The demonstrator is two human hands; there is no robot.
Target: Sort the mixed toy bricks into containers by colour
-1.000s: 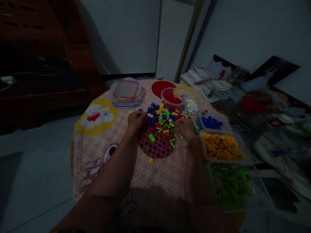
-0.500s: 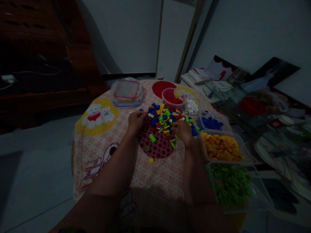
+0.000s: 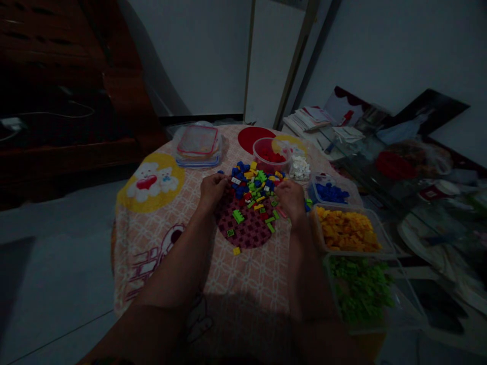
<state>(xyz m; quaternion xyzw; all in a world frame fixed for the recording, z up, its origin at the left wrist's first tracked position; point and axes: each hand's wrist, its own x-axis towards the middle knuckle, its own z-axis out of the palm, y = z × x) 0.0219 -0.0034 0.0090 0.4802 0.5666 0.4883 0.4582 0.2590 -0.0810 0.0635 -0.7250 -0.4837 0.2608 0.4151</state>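
A mixed pile of toy building bricks in blue, green, yellow, red and white lies on the table in front of me. My left hand is at the pile's left edge, its fingers drawn together; a bit of blue shows by the fingertips, but what they hold is unclear. At the right side of the pile, my right hand has its fingers curled in among the bricks, and any piece in them is hidden. A green brick and a yellow brick lie loose nearer to me.
Right of the pile stand tubs of blue bricks, yellow bricks and green bricks. Behind it are a round tub of red bricks and a heap of white bricks. Stacked lidded containers sit at back left.
My right hand has moved slightly away from me and to the right over the bricks, uncovering some near the pile's front. My left hand has hardly moved.
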